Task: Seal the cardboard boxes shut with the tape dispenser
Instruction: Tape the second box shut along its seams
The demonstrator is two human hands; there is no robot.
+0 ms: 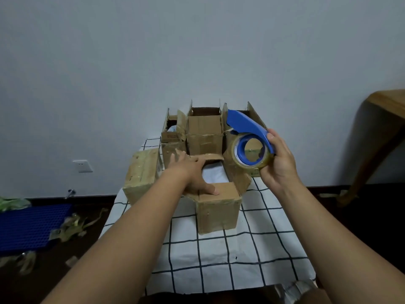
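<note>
Leftmost, a blue crate lies on the floor among tape scraps. Next, the left hand rests with straight fingers on the open box on the checked counter. Farther right, the right hand's fingers grip the blue tape dispenser, raised above the counter before more open boxes.
</note>
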